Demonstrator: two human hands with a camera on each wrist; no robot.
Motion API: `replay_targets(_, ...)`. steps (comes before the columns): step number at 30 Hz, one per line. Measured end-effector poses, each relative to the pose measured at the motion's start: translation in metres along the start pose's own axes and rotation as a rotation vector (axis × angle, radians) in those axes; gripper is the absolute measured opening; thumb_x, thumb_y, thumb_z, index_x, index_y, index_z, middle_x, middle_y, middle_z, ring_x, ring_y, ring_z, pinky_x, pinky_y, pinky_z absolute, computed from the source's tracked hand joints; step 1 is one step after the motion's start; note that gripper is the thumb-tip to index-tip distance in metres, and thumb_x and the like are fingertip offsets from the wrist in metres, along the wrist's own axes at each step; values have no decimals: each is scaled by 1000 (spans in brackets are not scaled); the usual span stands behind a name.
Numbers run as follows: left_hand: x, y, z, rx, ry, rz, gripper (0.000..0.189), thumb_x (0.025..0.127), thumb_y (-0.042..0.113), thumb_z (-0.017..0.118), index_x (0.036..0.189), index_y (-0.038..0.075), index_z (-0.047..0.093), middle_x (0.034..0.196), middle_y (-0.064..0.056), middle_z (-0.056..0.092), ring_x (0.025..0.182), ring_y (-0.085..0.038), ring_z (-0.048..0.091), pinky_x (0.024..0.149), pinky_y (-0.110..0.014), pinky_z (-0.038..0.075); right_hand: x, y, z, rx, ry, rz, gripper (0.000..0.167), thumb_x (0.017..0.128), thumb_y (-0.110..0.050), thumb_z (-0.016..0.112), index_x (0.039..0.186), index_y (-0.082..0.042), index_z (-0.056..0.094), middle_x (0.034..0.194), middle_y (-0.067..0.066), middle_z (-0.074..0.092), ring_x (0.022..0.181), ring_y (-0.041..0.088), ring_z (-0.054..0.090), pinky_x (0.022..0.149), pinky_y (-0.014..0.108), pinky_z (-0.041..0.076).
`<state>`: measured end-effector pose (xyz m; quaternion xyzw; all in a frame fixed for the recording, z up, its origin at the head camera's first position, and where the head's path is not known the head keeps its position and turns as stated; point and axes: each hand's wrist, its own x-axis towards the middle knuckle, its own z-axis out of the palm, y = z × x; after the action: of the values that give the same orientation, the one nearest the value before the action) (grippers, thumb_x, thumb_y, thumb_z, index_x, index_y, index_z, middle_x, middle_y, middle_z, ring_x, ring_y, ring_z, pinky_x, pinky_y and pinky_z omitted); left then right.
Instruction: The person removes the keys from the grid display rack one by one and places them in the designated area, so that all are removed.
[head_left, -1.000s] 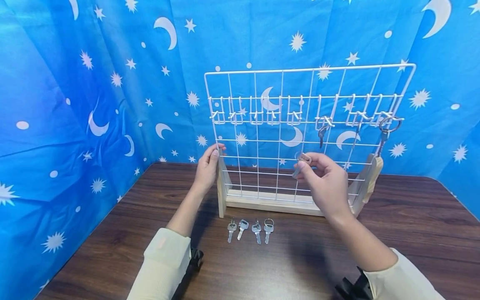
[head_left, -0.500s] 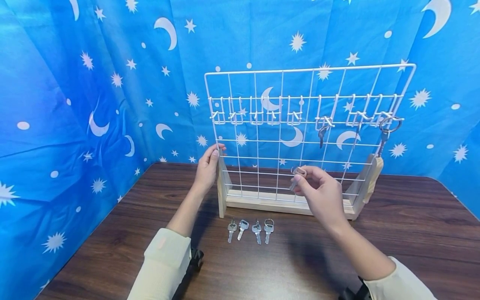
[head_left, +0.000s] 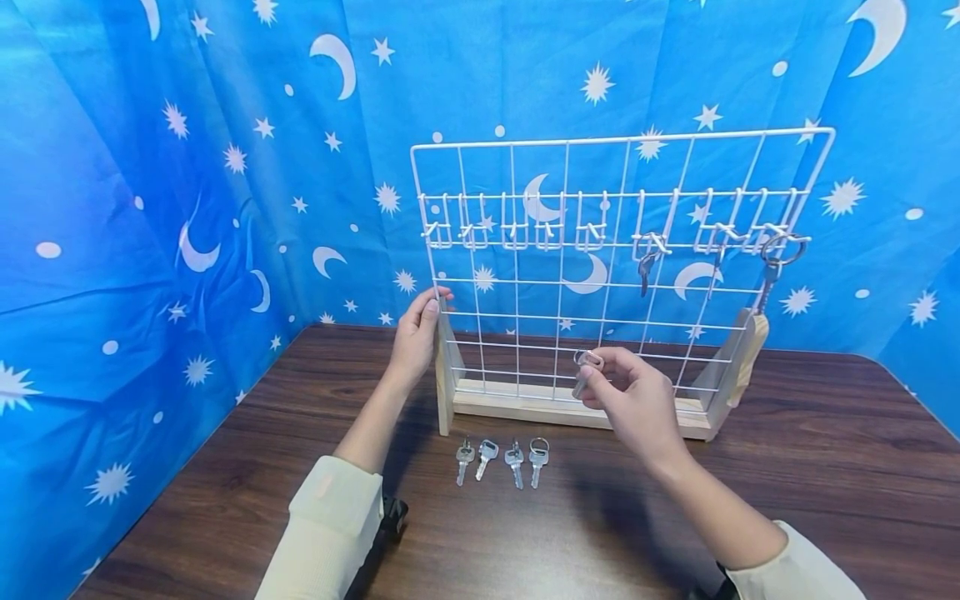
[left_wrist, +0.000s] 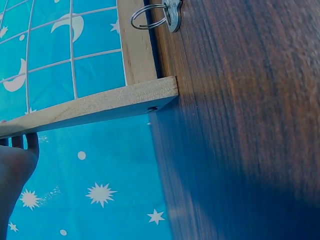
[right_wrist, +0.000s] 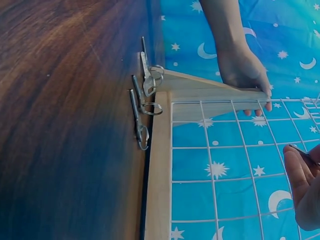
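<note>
My left hand grips the wooden side post of a white wire grid rack, thumb in front and fingertips behind. In the left wrist view that hand shows under the post at the left edge. Between thumb and fingers, my right hand pinches a key with a ring, in front of the rack's lower grid. The key's blade points down. In the right wrist view only a dark sliver of it shows beside the fingers. Several silver keys lie in a row before the rack.
A row of white hooks hangs across the rack. On its right-hand hooks hang keys, one from a small ring, one from a large ring. The rack's wooden base stands on a dark table against a blue curtain.
My right hand has moved down and slightly left with the key, from mid-grid to just above the rack's base. My left hand has stayed on the post, and the keys on the table lie unmoved.
</note>
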<state>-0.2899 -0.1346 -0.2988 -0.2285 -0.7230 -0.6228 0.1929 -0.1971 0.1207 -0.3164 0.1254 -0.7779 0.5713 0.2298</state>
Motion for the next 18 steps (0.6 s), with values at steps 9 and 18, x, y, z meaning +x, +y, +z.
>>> replay_targets(9, 1, -2, 0, 9, 2, 5, 31, 101, 6, 32, 120, -13, 47, 119, -29, 51, 111, -38, 49, 98, -43, 36, -3, 8, 2, -25, -40, 39, 11, 89, -4, 60, 98, 2, 63, 86, 16, 64, 64, 14, 66, 60, 23, 54)
replay_targets(18, 8, -33, -3, 25, 14, 26, 34, 102, 18, 33, 122, -4, 50, 119, -20, 55, 112, -32, 51, 98, -41, 37, -3, 11, 5, -24, -88, 123, 15, 89, -4, 61, 100, 5, 62, 84, 17, 64, 62, 16, 65, 59, 25, 54)
